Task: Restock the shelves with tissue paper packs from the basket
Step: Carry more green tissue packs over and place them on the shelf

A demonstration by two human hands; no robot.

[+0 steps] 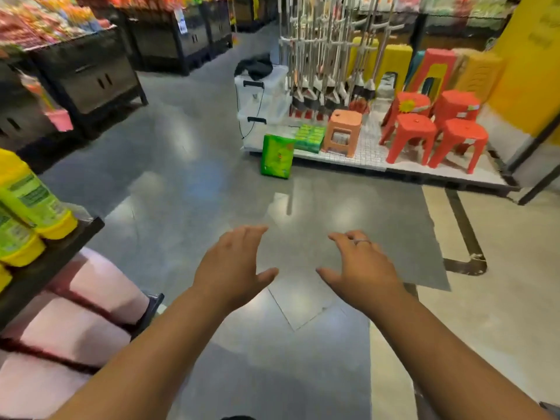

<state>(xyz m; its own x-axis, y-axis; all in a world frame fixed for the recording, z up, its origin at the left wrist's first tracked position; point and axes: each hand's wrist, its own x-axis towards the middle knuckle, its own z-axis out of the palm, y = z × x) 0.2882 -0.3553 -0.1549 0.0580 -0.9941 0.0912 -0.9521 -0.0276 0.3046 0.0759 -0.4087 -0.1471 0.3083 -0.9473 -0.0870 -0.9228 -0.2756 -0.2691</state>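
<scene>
Grey shop floor [197, 131] stretches ahead, where 1 green pack [277, 156] stands against the low display platform [372, 150] near red stools [416, 128]. The person's left hand [230, 268] and right hand [363, 265] hover apart, fingers spread, holding nothing; pink packs [75, 298] lie stacked at left.

Only the arms show. Left forearm [157, 353] and right forearm [454, 359]: bare along all the length in view, both smooth in outline, edges soft with blur. Left hand [233, 268]: bare. Right hand [363, 268]: one ring [362, 241], a thin, narrow band of pale metal, sitting on one of the middle fingers [371, 247]; which one, cannot tell. Nails too blurred to note. Small dark shape [238, 417] at the bottom edge between the arms, clothing or shoe, too little visible to say
</scene>
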